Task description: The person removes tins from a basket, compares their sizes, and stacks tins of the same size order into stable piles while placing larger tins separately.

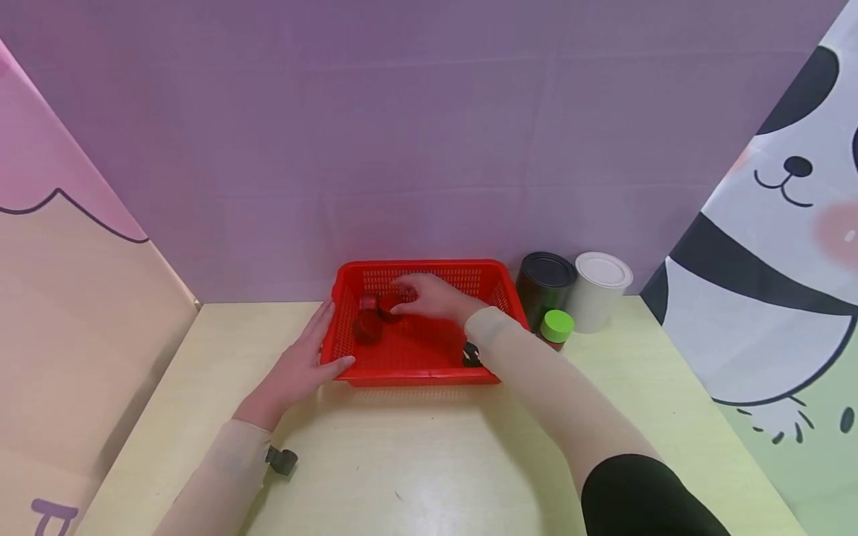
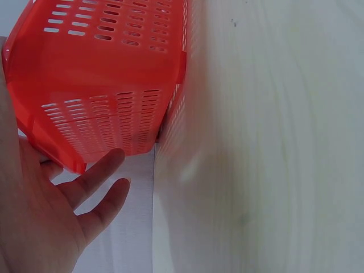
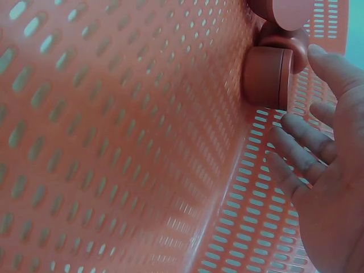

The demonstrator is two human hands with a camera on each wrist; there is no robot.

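A red plastic basket (image 1: 415,377) with slotted walls stands at the back of the table. At its left rim is my left hand (image 1: 308,365), thumb over the inside and fingers along the outside. In the left wrist view two spread fingers (image 2: 99,176) show beside the outer wall. My right hand (image 1: 436,298) reaches inside the basket, its fingers loosely bent. Near its fingertips several small round jars (image 1: 368,326) sit together at the left end. The right wrist view shows a lidded jar (image 3: 264,77) against the wall, and a fingertip right at the round piece behind it.
Right of the basket stand a dark canister with a black lid (image 1: 548,272), a white canister (image 1: 599,290) and a small jar with a green lid (image 1: 557,326). A purple backdrop (image 1: 429,149) rises just behind the basket. The pale table (image 1: 402,461) extends in front.
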